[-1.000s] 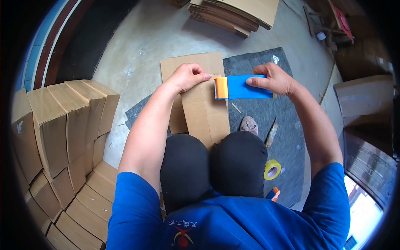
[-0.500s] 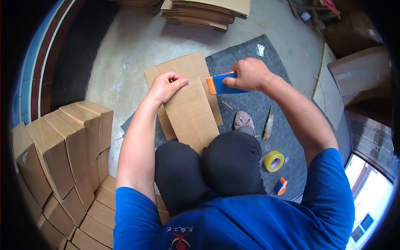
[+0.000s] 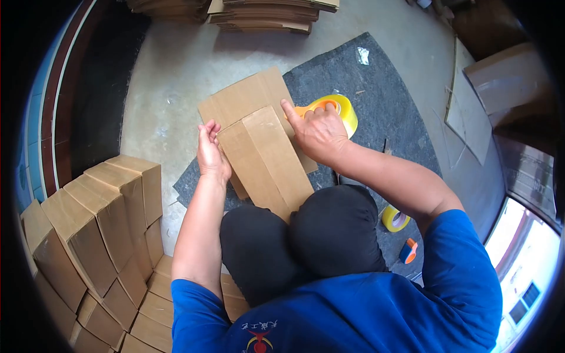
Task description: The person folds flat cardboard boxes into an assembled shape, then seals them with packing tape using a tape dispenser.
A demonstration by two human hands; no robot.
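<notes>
A cardboard box (image 3: pixel 268 159) lies tilted between my knees and a flat cardboard piece (image 3: pixel 247 94) beyond it; a strip of a different shade runs along its top. My left hand (image 3: pixel 212 152) is open at the box's left edge, fingers pointing up. My right hand (image 3: pixel 321 130) is closed round the orange part of a tape dispenser (image 3: pixel 347 117), which carries a yellow roll, beside the box's upper right side. Its index finger points towards the box.
Stacked closed boxes (image 3: pixel 88 223) stand at the left. Flattened cardboard (image 3: pixel 265 15) is piled at the top. On the dark mat (image 3: pixel 406 141) lie a yellow tape roll (image 3: pixel 395 218) and a blue and orange tool (image 3: pixel 408 251). More cardboard (image 3: pixel 506 76) leans at the right.
My right hand has moved left and down to the box, and the dispenser has turned so its yellow roll shows. My left hand has let go of the box's top corner and opened beside it.
</notes>
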